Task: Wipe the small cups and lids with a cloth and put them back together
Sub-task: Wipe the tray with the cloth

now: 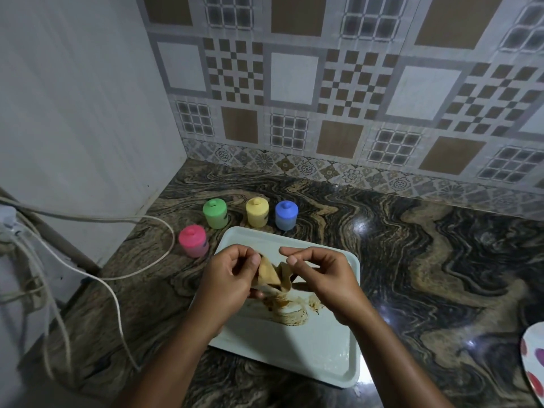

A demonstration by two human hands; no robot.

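Cups and lids: all four sit capped on the marbled countertop (412,260), behind the pale tray (294,357), none on it. Using the tray as the reference for everything below.

Countertop carries the tray; patterned tile wall (353,83) runs along its far edge, plain white panel (73,113) on the left side. Tray is rectangular, rimmed, its far corner towards the cups.

Both forearms come in from the near edge and meet over the tray's middle. Left hand (226,278) fingers curled, gripping one end of a tan cloth (273,275). Right hand (321,275) pinches the other end between thumb and fingers. Cloth is bunched between the two hands, its lower part trailing down onto the tray surface; looks stained brown where it rests.

Off the tray's left side, pale cables (117,290) loop across the counter. Off to the right, at the frame edge, part of a white plate with red spots (534,357).

Cups, smallest items: pink cup (193,240) just off the tray's far-left corner. Green cup (215,213), yellow cup (257,212), blue cup (285,215) in a row just beyond the tray's far edge, left to right. Each has a matching knobbed lid on. None touches the tray or each other, as far as I can tell.
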